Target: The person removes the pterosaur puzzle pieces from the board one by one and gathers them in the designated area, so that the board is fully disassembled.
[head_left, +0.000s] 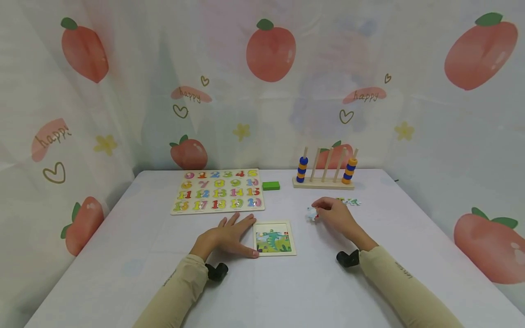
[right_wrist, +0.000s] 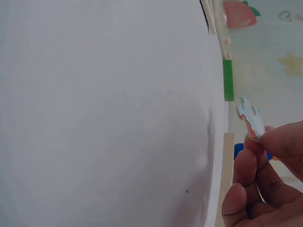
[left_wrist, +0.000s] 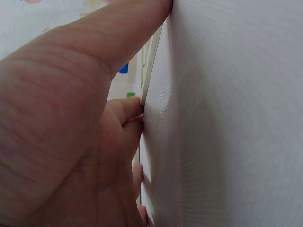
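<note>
A small framed jigsaw puzzle (head_left: 274, 243) with a green dinosaur picture lies on the table; its upper part shows bare white backing. Along its left edge rests my left hand (head_left: 227, 237), fingers spread and thumb at the lower left corner. In the left wrist view, thumb and fingertips touch the thin edge of the puzzle frame (left_wrist: 150, 66). Right of the puzzle, my right hand (head_left: 336, 216) pinches a pale blue jigsaw piece (head_left: 312, 213) with some red on it. The right wrist view shows that piece (right_wrist: 253, 118) between thumb and fingers, raised off the table.
More jigsaw pieces (head_left: 353, 202) lie behind my right hand. A number board (head_left: 217, 213) is at the back left, with a green block (head_left: 271, 186) beside it. A wooden bead rack (head_left: 323, 183) with blue and orange rings stands at the back right.
</note>
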The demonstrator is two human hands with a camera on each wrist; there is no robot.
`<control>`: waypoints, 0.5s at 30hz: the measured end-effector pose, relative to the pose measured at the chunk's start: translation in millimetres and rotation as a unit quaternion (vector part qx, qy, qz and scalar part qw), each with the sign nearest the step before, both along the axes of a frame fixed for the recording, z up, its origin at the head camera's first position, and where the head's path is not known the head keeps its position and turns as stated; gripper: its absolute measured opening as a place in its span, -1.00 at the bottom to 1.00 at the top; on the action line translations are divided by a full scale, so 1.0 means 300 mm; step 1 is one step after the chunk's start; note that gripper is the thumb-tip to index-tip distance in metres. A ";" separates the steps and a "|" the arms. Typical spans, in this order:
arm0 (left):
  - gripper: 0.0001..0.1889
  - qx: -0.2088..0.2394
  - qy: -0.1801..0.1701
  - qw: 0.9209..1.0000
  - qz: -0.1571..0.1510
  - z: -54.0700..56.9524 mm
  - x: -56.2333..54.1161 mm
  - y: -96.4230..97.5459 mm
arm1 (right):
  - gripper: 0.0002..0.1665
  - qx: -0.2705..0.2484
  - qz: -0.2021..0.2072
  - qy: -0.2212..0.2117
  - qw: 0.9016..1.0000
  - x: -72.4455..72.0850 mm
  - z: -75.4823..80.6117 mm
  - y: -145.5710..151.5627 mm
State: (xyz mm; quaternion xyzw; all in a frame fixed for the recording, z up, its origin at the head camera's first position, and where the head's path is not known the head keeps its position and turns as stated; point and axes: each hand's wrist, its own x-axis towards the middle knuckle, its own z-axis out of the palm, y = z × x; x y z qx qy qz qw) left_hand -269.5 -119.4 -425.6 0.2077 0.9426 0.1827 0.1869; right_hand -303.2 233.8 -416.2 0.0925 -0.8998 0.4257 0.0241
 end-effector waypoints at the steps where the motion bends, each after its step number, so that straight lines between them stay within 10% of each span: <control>1: 0.15 0.001 0.001 1.000 0.000 -0.001 0.000 0.000 | -0.70 -0.001 -0.002 0.001 1.000 -0.002 0.001 0.007; 15: 0.13 0.000 0.001 1.000 -0.002 0.033 0.024 0.003 | -0.69 -0.018 -0.014 0.010 1.000 -0.015 0.002 0.101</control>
